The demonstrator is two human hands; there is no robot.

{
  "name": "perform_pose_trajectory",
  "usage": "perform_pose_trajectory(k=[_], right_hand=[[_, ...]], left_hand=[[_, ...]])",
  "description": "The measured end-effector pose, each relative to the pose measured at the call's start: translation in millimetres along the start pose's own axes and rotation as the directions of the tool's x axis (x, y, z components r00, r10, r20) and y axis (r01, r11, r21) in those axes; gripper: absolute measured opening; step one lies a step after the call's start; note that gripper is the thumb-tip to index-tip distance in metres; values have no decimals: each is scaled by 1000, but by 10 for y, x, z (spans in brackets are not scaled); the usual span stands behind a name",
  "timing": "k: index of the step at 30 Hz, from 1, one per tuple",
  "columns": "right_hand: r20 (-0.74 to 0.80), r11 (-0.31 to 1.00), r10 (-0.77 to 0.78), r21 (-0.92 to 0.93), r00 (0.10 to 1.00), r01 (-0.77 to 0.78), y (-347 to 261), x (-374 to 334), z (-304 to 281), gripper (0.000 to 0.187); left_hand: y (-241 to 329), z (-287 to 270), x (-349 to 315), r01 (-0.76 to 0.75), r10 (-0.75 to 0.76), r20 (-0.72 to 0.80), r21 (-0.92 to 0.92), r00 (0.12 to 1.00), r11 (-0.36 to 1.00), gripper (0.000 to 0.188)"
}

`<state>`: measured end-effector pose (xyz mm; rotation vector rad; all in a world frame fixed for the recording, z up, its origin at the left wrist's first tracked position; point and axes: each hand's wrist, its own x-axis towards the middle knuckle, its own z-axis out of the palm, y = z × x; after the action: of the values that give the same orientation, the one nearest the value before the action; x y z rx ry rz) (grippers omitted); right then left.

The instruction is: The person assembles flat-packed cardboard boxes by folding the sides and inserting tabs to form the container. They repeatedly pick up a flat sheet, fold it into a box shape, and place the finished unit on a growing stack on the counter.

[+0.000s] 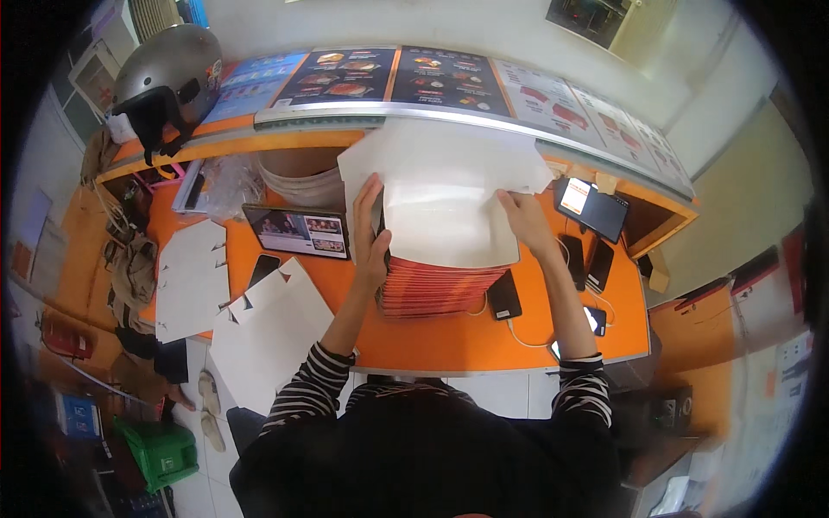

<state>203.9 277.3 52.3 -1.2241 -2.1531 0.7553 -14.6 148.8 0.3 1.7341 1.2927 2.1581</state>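
A partly folded cardboard box (449, 211) with a white inside stands open before me, its flaps spread at the far side. It rests on top of a stack of nested red boxes (440, 292) near the table's front edge. My left hand (371, 237) lies along the box's left wall, fingers stretched up it and the thumb toward the near corner. With fingers bent, my right hand (527, 220) pinches the right wall by its upper flap. Flat white cardboard sheets (272, 332) with cut slots lie at the left, one overhanging the table edge.
On the orange table (406, 354) a tablet (298, 231) leans by a white bucket (302, 177). Several phones and cables lie at the right, near a small propped screen (592, 207). A helmet (168, 78) sits on the raised shelf. A green bin (160, 453) stands on the floor.
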Motion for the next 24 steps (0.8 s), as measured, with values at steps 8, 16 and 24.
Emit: perform_pose_trajectory(k=[8,16,24], right_hand=[[-66,836,-24,-549,998,-16,-210,-26,50,41],[-26,727,13,-687,1000,-27,-303,-53,-41,42],[0,707,-704,87,710,701,-1050,-1181,747,20]], left_hand=[[-49,-153,-38,-28,-5,99,324,995,946,56],[13,-341,-164,25,-93,197,323,976,946,64],[337,-1708,-1853,192,-705,376,789,601,584,84]])
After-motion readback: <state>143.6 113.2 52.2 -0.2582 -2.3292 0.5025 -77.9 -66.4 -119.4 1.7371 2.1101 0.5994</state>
